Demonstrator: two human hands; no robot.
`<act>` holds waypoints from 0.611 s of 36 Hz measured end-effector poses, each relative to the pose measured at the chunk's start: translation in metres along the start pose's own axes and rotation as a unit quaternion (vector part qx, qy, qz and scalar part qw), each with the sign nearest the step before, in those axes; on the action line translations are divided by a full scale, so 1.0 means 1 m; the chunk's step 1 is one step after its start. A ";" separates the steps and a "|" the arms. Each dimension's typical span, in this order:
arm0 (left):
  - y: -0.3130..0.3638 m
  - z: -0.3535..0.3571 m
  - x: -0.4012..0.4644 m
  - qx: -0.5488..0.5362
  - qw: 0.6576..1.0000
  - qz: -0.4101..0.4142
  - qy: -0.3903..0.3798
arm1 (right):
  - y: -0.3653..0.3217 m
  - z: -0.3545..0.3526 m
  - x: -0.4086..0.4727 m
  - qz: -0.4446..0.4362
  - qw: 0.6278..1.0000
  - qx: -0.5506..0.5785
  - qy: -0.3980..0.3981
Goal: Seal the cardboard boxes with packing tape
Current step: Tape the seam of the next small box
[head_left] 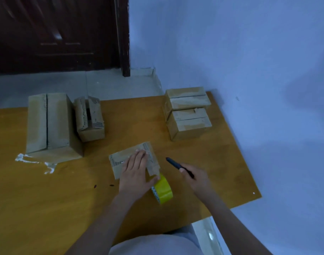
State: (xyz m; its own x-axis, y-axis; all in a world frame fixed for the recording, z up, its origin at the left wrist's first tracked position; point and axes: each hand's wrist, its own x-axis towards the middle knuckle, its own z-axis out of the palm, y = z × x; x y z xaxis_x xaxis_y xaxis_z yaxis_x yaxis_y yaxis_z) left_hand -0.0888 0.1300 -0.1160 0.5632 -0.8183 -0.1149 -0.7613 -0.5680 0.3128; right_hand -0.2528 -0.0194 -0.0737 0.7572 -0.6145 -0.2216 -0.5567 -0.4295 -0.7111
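A small cardboard box (120,157) lies on the wooden table in front of me. My left hand (136,173) rests flat on its top, fingers spread, thumb near a yellow roll of packing tape (163,189) that stands on edge just right of the box. My right hand (196,178) grips a dark cutter (173,163), its tip pointing up-left toward the box, a little apart from it.
A large box (49,124) and a small open-flapped box (89,118) stand at the left. Two closed boxes (188,115) sit side by side at the back right by the blue wall. Tape scraps (34,161) lie on the table (222,162). A dark door stands behind.
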 end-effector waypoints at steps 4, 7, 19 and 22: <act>0.001 -0.004 -0.001 0.000 1.000 0.003 0.006 | -0.012 -0.001 -0.001 -0.020 0.997 -0.076 -0.004; 0.001 -0.005 -0.002 0.003 1.000 0.001 -0.013 | -0.018 -0.001 0.003 -0.043 0.984 -0.172 -0.032; 0.002 -0.009 -0.003 0.007 0.999 0.004 -0.049 | -0.038 0.006 0.008 -0.058 0.930 -0.358 -0.068; 0.002 -0.010 -0.003 0.003 0.999 0.004 -0.052 | -0.028 0.006 0.013 0.016 0.930 -0.363 -0.056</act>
State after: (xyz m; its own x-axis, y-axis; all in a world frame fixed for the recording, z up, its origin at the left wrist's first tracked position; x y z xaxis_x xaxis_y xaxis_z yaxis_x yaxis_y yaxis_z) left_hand -0.0890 0.1327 -0.1061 0.5209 -0.8274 -0.2100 -0.7674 -0.5616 0.3093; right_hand -0.2253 -0.0108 -0.0603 0.7449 -0.5787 -0.3321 -0.6323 -0.7711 -0.0745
